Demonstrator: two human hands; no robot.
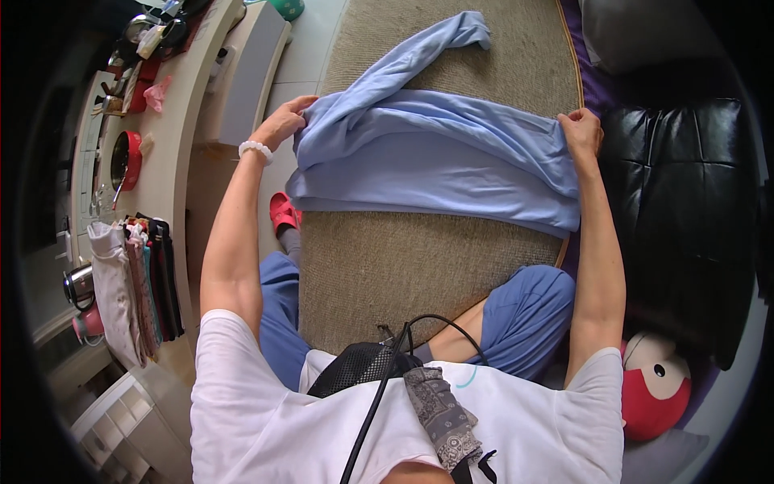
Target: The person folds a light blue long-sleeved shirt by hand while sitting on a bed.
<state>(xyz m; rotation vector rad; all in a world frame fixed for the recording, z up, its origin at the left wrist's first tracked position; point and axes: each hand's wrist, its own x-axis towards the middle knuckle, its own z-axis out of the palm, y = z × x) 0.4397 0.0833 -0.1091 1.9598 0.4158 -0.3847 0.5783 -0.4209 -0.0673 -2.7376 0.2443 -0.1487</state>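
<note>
A light blue long-sleeved garment [435, 163] lies spread across the brown woven sofa cover [387, 266] in front of me. Its far side is folded over, and one sleeve [417, 57] stretches away toward the top, its cuff resting on the cover. My left hand [284, 123], with a white beaded bracelet [256, 151] at the wrist, pinches the garment's left edge. At the opposite edge my right hand [582, 133] grips the cloth between thumb and fingers. Where the other sleeve lies I cannot tell.
On the left, a long counter [163, 151] carries a red pan [126, 160] and a stack of folded clothes [136, 284]. A black leather cushion [671, 224] sits at the right, above a red and cream plush toy [656, 387]. A black cable [387, 375] crosses my chest.
</note>
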